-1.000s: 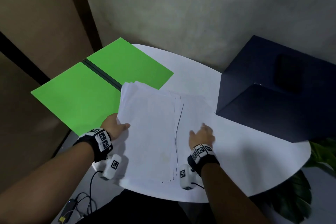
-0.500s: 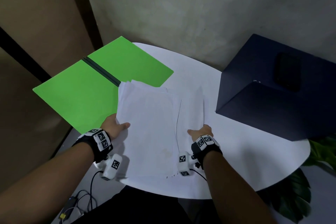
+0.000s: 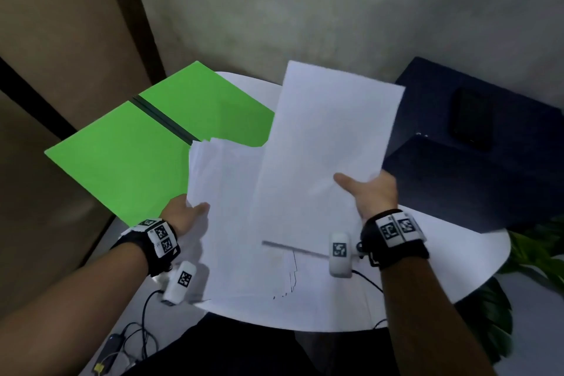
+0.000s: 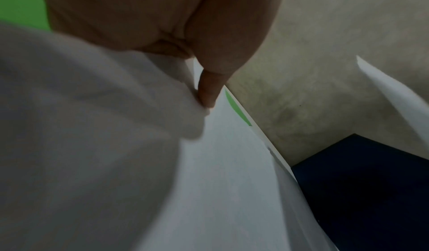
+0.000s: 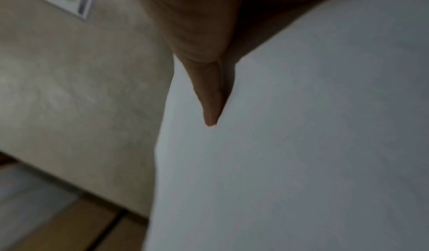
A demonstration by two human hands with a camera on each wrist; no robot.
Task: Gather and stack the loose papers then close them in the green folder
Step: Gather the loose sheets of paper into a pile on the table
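The round white table [image 3: 476, 256] occupies the centre of the head view, set against a grey wall [image 3: 305, 9]. A dark blue box [image 3: 464, 177] stands on the table at 3 o'clock, with a black phone [image 3: 471, 119] lying flat on its top. The green folder [image 3: 128, 159] lies open and flat at 10 o'clock, both covers spread, its dark spine [image 3: 161, 120] running diagonally between them; its left cover overhangs the table edge. The stack of papers [image 3: 232, 223] lies at the centre of the table, its far corner overlapping the folder's right cover and its near edges fanned unevenly at 6 o'clock. A single sheet [image 3: 329, 143] is raised above the table, tilted, overlapping the right side of the stack and part of the folder in view, with its far edge toward 12 o'clock. The right hand [image 3: 370, 192] grasps this sheet at its lower right corner, thumb on the upper face; the right wrist view shows the thumb [image 5: 210, 93] lying flat against the paper. The left hand [image 3: 183, 215] grasps the left edge of the stack at 9 o'clock, thumb on top; the left wrist view shows the thumb [image 4: 207, 88] pressed onto the paper, which bulges beside it. Each wrist carries a black band with printed square markers. A green plant [image 3: 537, 256] is visible past the table edge at 4 o'clock. Cables [image 3: 134, 342] lie on the floor at 7 o'clock.
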